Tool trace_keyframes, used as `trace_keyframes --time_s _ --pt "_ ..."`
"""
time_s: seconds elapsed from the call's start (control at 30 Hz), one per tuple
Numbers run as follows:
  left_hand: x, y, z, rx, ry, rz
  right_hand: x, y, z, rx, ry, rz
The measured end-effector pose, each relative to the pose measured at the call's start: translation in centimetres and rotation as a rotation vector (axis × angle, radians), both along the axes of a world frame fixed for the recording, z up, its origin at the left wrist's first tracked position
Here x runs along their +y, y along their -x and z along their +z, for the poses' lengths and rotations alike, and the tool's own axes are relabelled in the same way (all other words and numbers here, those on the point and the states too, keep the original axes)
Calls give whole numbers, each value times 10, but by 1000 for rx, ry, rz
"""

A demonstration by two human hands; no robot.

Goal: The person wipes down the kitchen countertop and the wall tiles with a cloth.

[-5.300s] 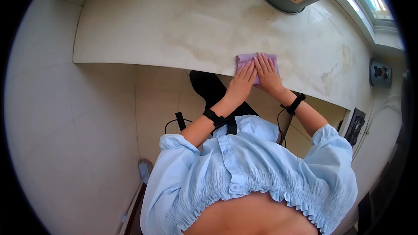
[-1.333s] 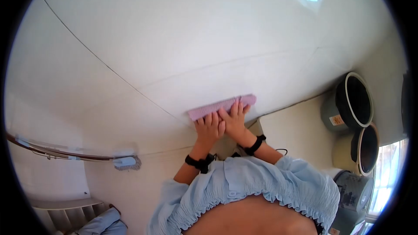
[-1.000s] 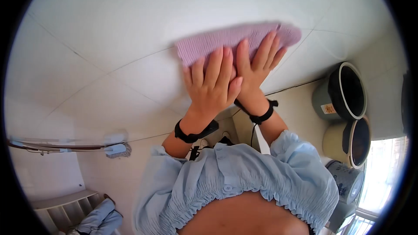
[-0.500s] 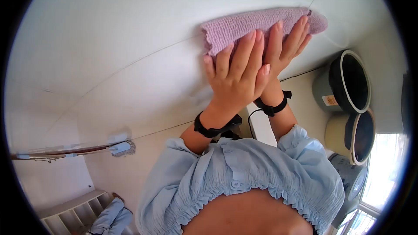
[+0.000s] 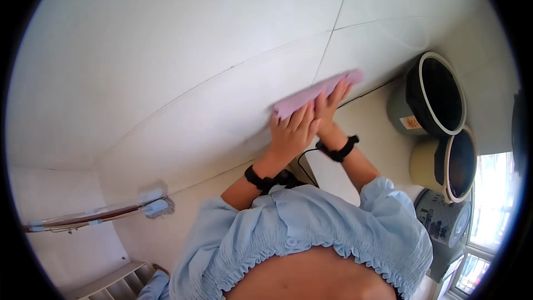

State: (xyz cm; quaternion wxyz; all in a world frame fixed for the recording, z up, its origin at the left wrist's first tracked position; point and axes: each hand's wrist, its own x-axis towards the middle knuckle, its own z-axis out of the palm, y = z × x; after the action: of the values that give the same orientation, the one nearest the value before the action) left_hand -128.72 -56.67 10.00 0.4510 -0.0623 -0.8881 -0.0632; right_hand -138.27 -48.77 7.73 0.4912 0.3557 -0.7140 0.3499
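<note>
A folded pink-purple cloth [image 5: 311, 95] lies against a white surface [image 5: 222, 33] with thin joint lines. My left hand [image 5: 293, 129] rests flat on the cloth's left part, its fingers stretched out and pressing on it. Just to its right, touching it, my right hand [image 5: 330, 103] also lies on the cloth with fingers extended. The palms' undersides are hidden. Black bands circle both wrists.
On the right are a grey bin [image 5: 397, 114] with a black liner, a cream bin [image 5: 425, 164] and a patterned container [image 5: 438, 216]. A mop-like head [image 5: 160, 207] on a pole is at left. Shelving [image 5: 114, 282] and a blue-clothed leg [image 5: 154, 288] appear lower left.
Both hands have drawn the cloth down the surface, closer to my body and slightly left. They stay flat on it. The view has shifted somewhat, showing more joint lines.
</note>
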Motion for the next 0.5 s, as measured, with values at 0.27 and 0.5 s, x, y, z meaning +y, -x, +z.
trace_keyframes --time_s 0.27,0.5 --pt "8 18 47 143 74 58 -17 -2 60 62 119 -147" --pt "-40 -40 -100 -185 130 -72 -29 -48 -137 -229 5 24"
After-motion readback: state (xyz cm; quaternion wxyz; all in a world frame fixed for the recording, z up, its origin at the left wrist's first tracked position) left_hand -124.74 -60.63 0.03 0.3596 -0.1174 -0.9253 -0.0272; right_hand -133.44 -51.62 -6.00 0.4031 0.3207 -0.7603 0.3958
